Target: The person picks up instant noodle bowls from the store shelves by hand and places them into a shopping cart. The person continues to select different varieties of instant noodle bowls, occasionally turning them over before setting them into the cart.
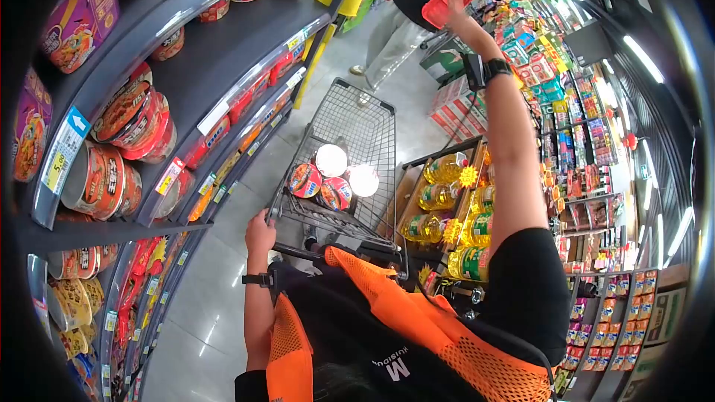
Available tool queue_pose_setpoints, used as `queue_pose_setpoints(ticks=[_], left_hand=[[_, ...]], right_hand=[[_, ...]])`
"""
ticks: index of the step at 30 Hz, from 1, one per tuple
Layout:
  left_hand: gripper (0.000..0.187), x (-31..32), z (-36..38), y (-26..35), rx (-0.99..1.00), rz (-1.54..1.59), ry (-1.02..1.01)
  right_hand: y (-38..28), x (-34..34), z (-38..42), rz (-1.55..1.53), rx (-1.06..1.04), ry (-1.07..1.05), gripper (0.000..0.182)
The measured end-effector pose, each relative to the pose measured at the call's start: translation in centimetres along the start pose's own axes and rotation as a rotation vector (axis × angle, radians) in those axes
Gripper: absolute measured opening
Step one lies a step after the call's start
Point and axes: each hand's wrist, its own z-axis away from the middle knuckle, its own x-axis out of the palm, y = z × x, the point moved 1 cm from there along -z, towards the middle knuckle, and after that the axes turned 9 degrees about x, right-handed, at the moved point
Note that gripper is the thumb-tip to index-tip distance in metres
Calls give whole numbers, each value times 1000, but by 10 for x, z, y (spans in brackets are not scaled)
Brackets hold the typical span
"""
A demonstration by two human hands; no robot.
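My left hand (260, 234) is closed at the left end of the shopping cart's handle, low in front of me. Inside the wire shopping cart (376, 110) lie two red instant noodle bowls (304, 180) with printed lids. Beside them, two round tubs (331, 161) show bright white tops. Stretched far forward, my right hand (455, 11) has its fingers extended and holds nothing that shows. It overlaps the red vest of a person ahead in this view. A black device and band are strapped on my right wrist.
Shelves (253, 18) of instant noodle bowls and packs curve along the left. To the cart's right stands a display of yellow oil bottles (434, 196). Stacked cartons (456, 108) are beyond it. A person (417, 0) stands in the aisle ahead; packed goods line the right.
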Motion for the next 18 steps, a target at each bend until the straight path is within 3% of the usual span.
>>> queue_pose_setpoints(ticks=[2,4,6,8,10,12,13,14,17,18], left_hand=[[42,-3,-11,-1,9,-1,30],[41,10,7,-6,-1,-8,28],[40,6,-3,-3,25,-34,74],[39,3,3,8,14,5,50],[39,-6,1,8,7,12,59],[40,1,-3,8,14,3,59],[40,3,-5,10,30,-1,65],[41,4,-5,10,37,-6,66],[42,4,-5,2,49,5,71],[42,6,-9,4,60,16,71]], right_hand=[[-16,-15,-3,25,168,-195,50],[-50,-3,36,197,169,-497,53],[-144,51,82,515,-60,-815,61],[-136,111,110,-149,286,-555,80],[-52,225,122,27,-131,-133,80],[-123,239,186,487,190,-1080,74],[-133,244,200,82,280,-1678,71],[-157,240,214,84,604,-1700,66],[-153,281,247,168,94,-1006,59],[-133,302,260,129,-260,-649,54]])
